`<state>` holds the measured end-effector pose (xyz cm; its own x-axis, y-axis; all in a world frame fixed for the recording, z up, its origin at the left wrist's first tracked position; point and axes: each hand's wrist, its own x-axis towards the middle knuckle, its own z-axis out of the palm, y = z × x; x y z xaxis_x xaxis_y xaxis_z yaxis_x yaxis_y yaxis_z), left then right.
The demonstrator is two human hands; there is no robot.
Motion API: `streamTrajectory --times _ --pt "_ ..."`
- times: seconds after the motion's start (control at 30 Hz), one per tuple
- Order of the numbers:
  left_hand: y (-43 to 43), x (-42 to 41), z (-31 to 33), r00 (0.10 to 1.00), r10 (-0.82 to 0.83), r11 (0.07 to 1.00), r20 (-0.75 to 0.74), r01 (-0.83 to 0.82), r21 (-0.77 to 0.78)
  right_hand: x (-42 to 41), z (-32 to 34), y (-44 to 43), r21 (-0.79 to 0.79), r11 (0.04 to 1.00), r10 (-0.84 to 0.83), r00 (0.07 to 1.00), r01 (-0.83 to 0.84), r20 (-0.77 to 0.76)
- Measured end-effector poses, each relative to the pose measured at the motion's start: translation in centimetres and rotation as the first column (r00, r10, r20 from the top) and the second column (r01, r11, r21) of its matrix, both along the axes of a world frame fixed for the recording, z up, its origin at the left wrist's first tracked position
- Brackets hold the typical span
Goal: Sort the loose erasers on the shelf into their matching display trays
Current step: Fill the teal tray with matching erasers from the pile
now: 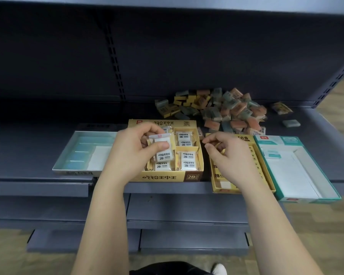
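A dark grey back panel [58, 56] is seen at the rear, divided by a slotted upright [115, 62]. A second upright [334, 82], also slotted, is seen at the right end. Along the top edge, the pale underside of an upper shelf [187, 4] is shown. Below, a lower shelf [187, 215] is set, and under it a lowest shelf [193, 241], both grey. A wood-patterned floor [322, 235] is seen at the right and beneath. A white shoe [219, 269] and a dark garment [167, 268] are cut off by the bottom edge.
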<state>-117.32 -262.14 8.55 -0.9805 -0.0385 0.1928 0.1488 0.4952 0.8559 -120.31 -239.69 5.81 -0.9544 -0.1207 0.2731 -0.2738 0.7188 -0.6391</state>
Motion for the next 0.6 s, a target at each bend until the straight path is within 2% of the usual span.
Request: streamTrajectory --times 0.13,0.33,0.6 --pt "-0.1 -0.7 0.7 0.999 0.026 1.000 -0.045 -0.026 -0.003 0.0 -0.1 0.3 0.014 1.000 -0.002 0.999 0.001 0.038" --pt "-0.6 -1.2 0.2 0.997 -0.051 0.985 0.058 0.060 -0.162 -0.2 0.2 0.8 0.009 1.000 -0.021 0.999 0.021 0.049" --pt "-0.9 -1.3 0.3 0.977 -0.127 0.971 0.172 0.158 -0.177 -0.6 0.3 0.6 0.043 0.999 -0.020 0.999 0.018 0.049"
